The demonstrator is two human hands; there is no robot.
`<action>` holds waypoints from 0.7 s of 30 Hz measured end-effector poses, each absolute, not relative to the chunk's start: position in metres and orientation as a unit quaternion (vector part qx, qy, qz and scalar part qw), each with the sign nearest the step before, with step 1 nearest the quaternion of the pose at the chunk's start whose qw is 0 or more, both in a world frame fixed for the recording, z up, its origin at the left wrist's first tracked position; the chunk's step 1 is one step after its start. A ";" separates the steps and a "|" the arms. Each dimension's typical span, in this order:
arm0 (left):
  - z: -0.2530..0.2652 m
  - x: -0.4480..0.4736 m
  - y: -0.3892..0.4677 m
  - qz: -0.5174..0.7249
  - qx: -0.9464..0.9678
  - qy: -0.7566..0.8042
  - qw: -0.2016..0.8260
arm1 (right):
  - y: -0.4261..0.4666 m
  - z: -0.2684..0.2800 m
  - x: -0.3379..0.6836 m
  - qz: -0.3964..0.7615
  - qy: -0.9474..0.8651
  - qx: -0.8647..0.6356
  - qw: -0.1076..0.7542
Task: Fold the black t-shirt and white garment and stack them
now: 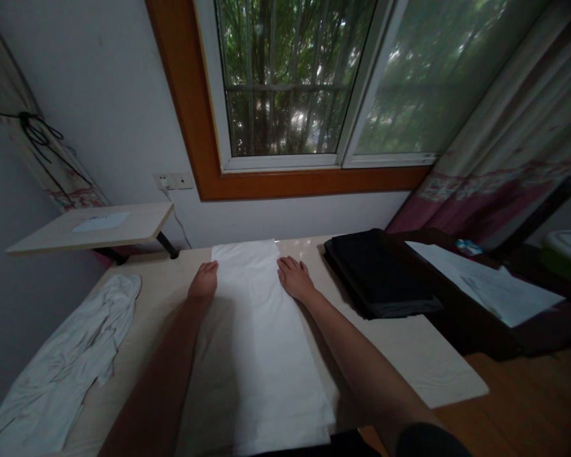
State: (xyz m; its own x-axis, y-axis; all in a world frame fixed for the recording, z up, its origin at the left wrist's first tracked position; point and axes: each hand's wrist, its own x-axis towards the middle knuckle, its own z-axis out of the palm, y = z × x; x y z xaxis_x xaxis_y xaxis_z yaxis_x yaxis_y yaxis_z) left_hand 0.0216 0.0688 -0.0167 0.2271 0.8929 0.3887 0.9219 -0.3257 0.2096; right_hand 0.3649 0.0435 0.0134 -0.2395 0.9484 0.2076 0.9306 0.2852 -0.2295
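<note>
A long white folded cloth [261, 324] lies on the pale table, running from near the wall toward me. Its exact kind cannot be made out. At its far left edge my left hand [203, 281] is closed, fingers drawn together on the border of the fabric. My right hand [294, 277] rests flat at the far right edge, with its fingers a little apart and their tips on the cloth. Shadow falls over the left half of the cloth.
A crumpled white garment [85, 349] lies on the table's left side. Dark folded clothes [380, 273] are stacked at the right. A small raised shelf [99, 225] stands back left. Papers [480, 279] lie on dark furniture to the right; a window [290, 120] is ahead.
</note>
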 end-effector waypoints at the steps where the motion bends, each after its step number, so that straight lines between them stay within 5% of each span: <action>1: -0.017 0.021 0.067 -0.228 -0.783 -0.578 0.034 | 0.043 0.013 0.366 0.030 -0.786 -0.595 0.161; 11: -0.010 0.020 0.005 -0.282 -0.770 -0.571 0.043 | 0.006 0.013 0.382 0.108 -0.767 -0.571 0.272; 21: -0.005 0.015 -0.049 -0.337 -0.727 -0.590 -0.098 | -0.057 0.020 0.397 0.266 -0.738 -0.534 0.315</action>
